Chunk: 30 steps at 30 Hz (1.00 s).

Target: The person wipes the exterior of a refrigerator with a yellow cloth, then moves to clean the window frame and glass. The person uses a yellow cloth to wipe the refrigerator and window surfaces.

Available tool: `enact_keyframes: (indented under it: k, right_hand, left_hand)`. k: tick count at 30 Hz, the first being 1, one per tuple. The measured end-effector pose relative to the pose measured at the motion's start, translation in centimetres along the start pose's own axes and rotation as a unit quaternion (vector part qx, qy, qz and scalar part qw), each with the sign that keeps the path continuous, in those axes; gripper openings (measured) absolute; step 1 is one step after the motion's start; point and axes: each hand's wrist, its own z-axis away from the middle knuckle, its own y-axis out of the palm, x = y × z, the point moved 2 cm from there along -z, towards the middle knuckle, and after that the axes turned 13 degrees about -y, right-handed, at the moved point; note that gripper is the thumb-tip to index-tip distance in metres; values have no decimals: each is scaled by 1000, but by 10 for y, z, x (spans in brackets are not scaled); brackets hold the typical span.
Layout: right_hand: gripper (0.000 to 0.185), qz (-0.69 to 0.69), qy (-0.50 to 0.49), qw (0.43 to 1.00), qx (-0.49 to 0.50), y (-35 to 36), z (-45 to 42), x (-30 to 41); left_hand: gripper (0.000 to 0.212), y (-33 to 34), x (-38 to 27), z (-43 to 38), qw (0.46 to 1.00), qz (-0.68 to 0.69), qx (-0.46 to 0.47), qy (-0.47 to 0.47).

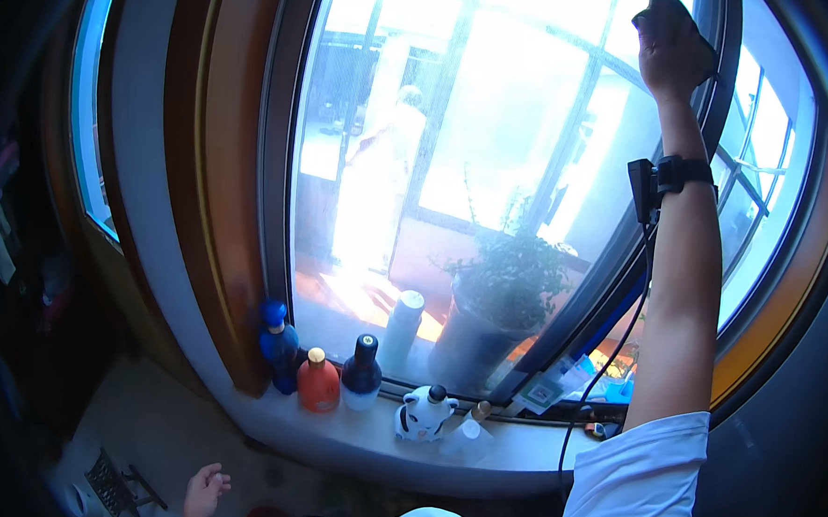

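High at the upper right, my right hand [666,64] presses a dark cloth [679,16] against the sliding window near its frame [725,50]. A black strap with a small device [671,181] circles that wrist, and a cable runs down from it. My left hand [206,490] hangs low at the left, fingers loosely curled, with nothing seen in it. Between my hands stretches the window glass [513,109], bright with glare. Below it on the white sill [348,434] stand bottles.
The sill holds a blue bottle [280,353], an orange bottle [318,387], a dark bottle [362,379], a cow-shaped bottle [422,417] and a clear bottle [468,437]. Beyond the glass are a potted plant [500,291] and a person [383,180]. A stool-like object [121,485] stands lower left.
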Motion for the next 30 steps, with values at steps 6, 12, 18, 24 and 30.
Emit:
enact_keyframes:
  k: [6,12,18,24,30]
  right_hand:
    - [58,78,10,996,45,28,-22,-2]
    - [46,53,-26,998,-1,48,-68,19]
    - [33,73,-95,993,8,75,-132,66]
    - [69,110,-64,988,-89,104,-163,159]
    - [62,27,-132,980,-147,77,-192,254]
  left_hand:
    - [45,-21,5,-32,997,22,3,72]
    - [45,-19,-34,-91,992,15,50,115]
    - [39,-35,-27,-144,988,35,68,138]
    - [38,-52,-25,-170,993,63,63,81]
    - [38,-51,-29,-183,985,125,85,80]
